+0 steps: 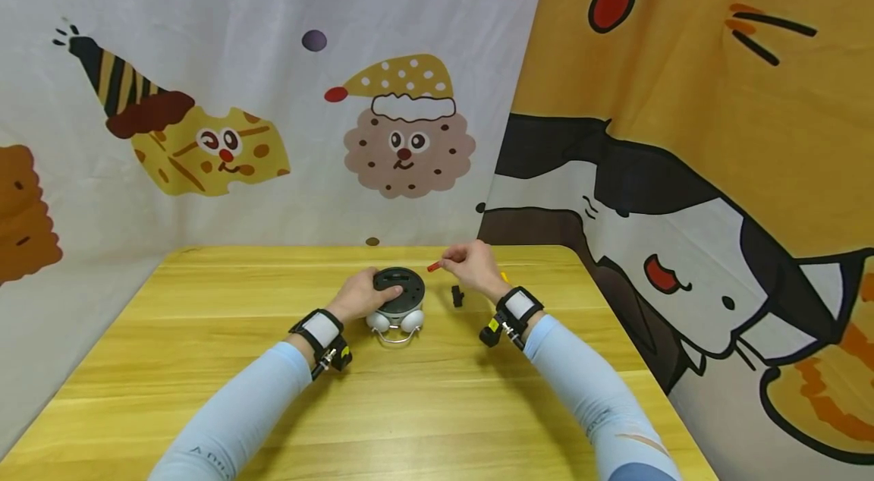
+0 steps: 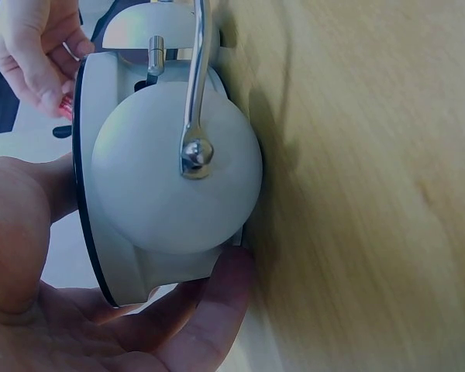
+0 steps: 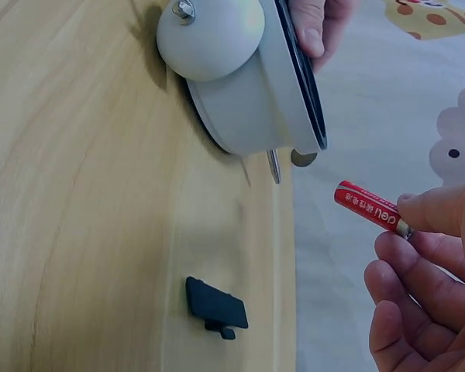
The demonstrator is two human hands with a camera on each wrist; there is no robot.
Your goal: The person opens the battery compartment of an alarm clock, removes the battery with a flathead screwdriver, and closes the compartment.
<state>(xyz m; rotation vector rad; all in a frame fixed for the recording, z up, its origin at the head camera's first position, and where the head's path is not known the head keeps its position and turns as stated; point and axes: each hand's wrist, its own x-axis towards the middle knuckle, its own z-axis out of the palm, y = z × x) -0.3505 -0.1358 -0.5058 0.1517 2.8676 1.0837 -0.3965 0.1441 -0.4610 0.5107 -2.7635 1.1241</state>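
A white twin-bell alarm clock lies face down on the table, its black back turned up and its bells and wire handle toward me. My left hand grips it from the left, thumb over the back and fingers round the side. Between thumb and fingertips my right hand pinches a red battery by its metal end. In the right wrist view the battery is held out in the air, apart from the clock. A small black battery cover lies on the table right of the clock, nearest the right hand.
The wooden table ends at the back against a white cartoon-printed curtain. A patterned yellow curtain hangs along the right. Something small and yellow shows just behind the right wrist.
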